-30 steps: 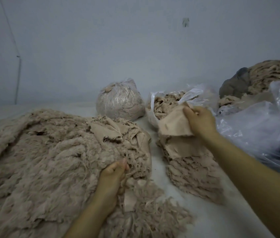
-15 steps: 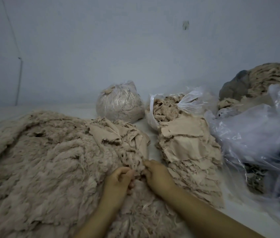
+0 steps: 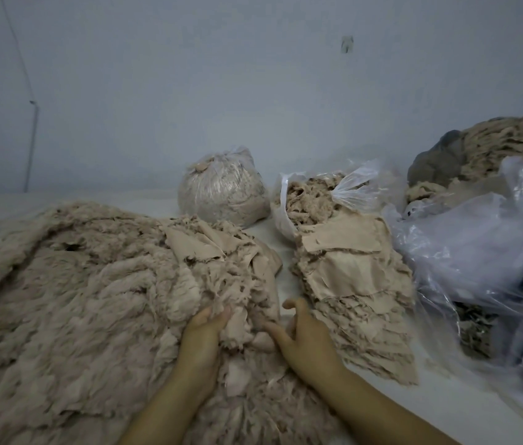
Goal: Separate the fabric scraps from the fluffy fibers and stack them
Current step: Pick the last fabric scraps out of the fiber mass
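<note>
Textile-waste sorting room: bare pale wall (image 3: pixel 253 91); white surface (image 3: pixel 446 396); beige fibre heap (image 3: pixel 61 300) at 9 o'clock; stacked fabric scraps (image 3: pixel 350 277); plastic bags of fibre (image 3: pixel 221 194) at 12 o'clock.

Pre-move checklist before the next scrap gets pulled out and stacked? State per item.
1. Left hand has hold of the material: ok, fingers curled into the large beige fluffy fiber pile.
2. Right hand grips a scrap: cannot tell, fingers are bent at the pile's edge but the contact is hidden.
3. A single scrap is isolated from the fibers: not ok, flat pieces between the hands lie tangled in fluff.
4. Stack of flat beige fabric scraps is reachable: ok, it lies just right of the right hand.
5. Top of the stack is free: ok, nothing lies on it.
6. Crumpled clear plastic bag stays off the stack: cannot tell, its edge meets the stack's right side.
</note>
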Demonstrator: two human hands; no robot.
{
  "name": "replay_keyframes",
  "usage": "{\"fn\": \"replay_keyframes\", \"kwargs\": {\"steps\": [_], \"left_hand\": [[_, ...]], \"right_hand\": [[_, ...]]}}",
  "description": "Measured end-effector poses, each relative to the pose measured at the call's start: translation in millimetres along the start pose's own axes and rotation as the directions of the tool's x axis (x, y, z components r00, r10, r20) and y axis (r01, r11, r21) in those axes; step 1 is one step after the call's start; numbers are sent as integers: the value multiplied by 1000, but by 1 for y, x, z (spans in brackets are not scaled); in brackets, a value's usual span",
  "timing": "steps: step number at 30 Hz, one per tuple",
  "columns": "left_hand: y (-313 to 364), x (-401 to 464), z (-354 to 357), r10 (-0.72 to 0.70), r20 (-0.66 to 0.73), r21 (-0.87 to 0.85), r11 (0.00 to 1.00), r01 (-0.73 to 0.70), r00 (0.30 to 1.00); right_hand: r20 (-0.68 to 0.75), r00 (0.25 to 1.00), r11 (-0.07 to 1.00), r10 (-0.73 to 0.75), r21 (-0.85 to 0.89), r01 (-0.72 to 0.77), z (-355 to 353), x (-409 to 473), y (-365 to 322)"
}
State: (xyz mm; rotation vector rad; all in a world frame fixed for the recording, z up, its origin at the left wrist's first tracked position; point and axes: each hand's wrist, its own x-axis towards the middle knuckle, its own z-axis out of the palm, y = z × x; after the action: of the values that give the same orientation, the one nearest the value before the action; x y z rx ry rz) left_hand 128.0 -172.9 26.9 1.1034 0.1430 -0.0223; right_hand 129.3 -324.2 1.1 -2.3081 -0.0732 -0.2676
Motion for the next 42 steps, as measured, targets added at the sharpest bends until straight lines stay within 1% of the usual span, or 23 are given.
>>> {"fn": "replay_keyframes", "kwargs": {"steps": [2, 3, 5, 6, 8, 10, 11, 12, 15, 16, 17, 19, 20, 21, 23, 25, 28, 30, 32, 36, 38, 40, 42], "left_hand": [[-5, 1, 0, 80, -14, 131, 988, -77, 997], [-8, 1, -1, 145, -9, 239, 961, -138, 989], [-13, 0, -4, 324, 18, 503, 815, -289, 946], [-15, 0, -6, 431, 40, 668, 659, -345, 901], [-15, -1, -8, 660, 245, 866, 181, -467, 710], [-15, 0, -9, 688, 569, 756, -222, -616, 451], [-15, 1, -9, 604, 684, 672, -303, -676, 409], [-15, 4, -9, 502, 742, 630, -295, -718, 445], [-20, 9, -14, 209, 591, 802, -50, -595, 779], [-20, 10, -14, 211, 488, 854, 85, -513, 847], [-20, 10, -12, 212, 376, 851, 306, -426, 902], [-13, 9, -7, 123, 241, 588, 770, -246, 963], [-11, 10, -6, 63, 217, 408, 901, -149, 974], [-11, 11, -6, 34, 189, 268, 960, -85, 981], [-12, 12, -8, 62, 91, 156, 985, -75, 994], [-15, 14, -10, 65, -17, 139, 988, -62, 998], [-16, 15, -9, 47, 42, 119, 992, -51, 998], [-19, 15, -10, 50, 79, 143, 988, -61, 996], [-20, 13, -8, 31, 110, 192, 980, -52, 993], [-17, 9, -7, 36, 45, 191, 981, -44, 998], [-15, 5, -6, 285, 18, 301, 912, -277, 958], [-13, -2, 1, 466, 109, 386, 794, -469, 878], [-12, -6, 9, 314, 200, 356, 859, -367, 928]], "right_hand": [[81, 996, 950, 44, -313, -17, 4, 3, 7], [68, 997, 928, 24, -372, 3, 6, 3, 8], [-16, 1000, 973, -18, -231, 14, 6, 3, 7], [-85, 995, 995, -46, -97, 38, 4, 1, 8], [-228, 966, 988, -120, 64, 138, 0, 1, 9], [-295, 942, 965, -160, 153, 211, -3, -2, 6], [-299, 941, 950, -161, 210, 229, -3, -3, 5], [-297, 941, 935, -160, 260, 241, -3, -5, 3], [-319, 935, 878, -156, 389, 279, -4, -10, -4], [-323, 928, 859, -187, 406, 314, -6, -12, -6], [-310, 916, 845, -255, 390, 367, -8, -15, -7], [-173, 879, 823, -444, 310, 476, -8, -21, -10], [-63, 853, 811, -519, 279, 514, -7, -24, -11], [37, 820, 799, -571, 255, 545, -7, -25, -10], [157, 776, 788, -610, 223, 574, -7, -25, -7], [158, 818, 828, -553, 210, 519, -7, -24, -5], [10, 984, 947, -180, 271, 171, -5, -16, -7], [40, 997, 960, 63, 270, -72, -3, -4, -6], [95, 986, 952, 137, 262, -158, 3, 5, -2], [-64, 994, 906, 85, 419, -50, 5, 8, 6], [-186, 982, 915, 27, 399, 50, -1, 5, 7], [-269, 960, 939, -77, 305, 161, -6, 1, 6], [-289, 932, 929, -221, 228, 291, -6, -6, 1]]}}
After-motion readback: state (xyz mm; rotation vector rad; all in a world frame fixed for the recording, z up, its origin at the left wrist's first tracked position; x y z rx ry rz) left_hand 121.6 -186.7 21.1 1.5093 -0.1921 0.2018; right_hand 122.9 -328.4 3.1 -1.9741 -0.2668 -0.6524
